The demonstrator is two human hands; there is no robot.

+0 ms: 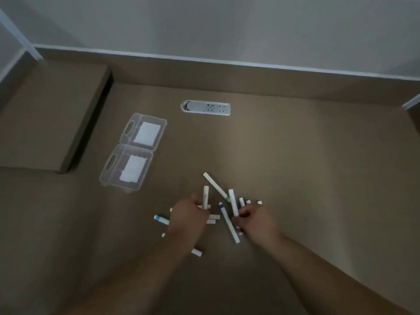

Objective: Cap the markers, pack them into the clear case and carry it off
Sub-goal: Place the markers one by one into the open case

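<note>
Brown desk (295, 167), socket strip (205, 108) set into it as landmark. Clear case (134, 153) lying open, both halves flat, near-left of the strip, well apart from the markers. Loose white markers and caps scattered well nearer than the strip. Left hand (189, 215) clenched round one white marker (206, 197), held upright. Right hand (255, 220) pinching another white marker (233, 202), tilted slightly. Blue-banded marker (228, 222) flat between the hands; green-banded marker (216, 186) just beyond them; light-blue-tipped marker (161, 219) left of the left hand.
</note>
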